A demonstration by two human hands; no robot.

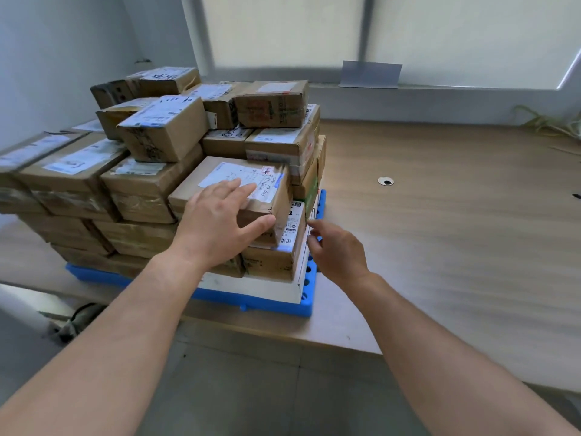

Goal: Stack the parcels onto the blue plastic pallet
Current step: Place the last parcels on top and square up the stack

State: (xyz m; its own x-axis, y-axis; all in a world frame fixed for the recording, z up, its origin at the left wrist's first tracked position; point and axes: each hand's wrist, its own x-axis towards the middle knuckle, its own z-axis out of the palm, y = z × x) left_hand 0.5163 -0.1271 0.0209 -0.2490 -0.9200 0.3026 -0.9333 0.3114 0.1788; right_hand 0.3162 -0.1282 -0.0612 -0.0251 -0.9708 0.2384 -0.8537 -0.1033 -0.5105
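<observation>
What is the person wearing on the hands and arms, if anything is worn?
The left hand and right hand wear no gloves; I see no ring, watch or bracelet. The left forearm and right forearm are bare to the frame edge; no sleeve shows.

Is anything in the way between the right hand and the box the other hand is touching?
No, nothing visible. The right hand hovers open just right of the front parcel, with only air between them. The left hand lies flat on that parcel, which sits on other parcels over the blue pallet.
</observation>
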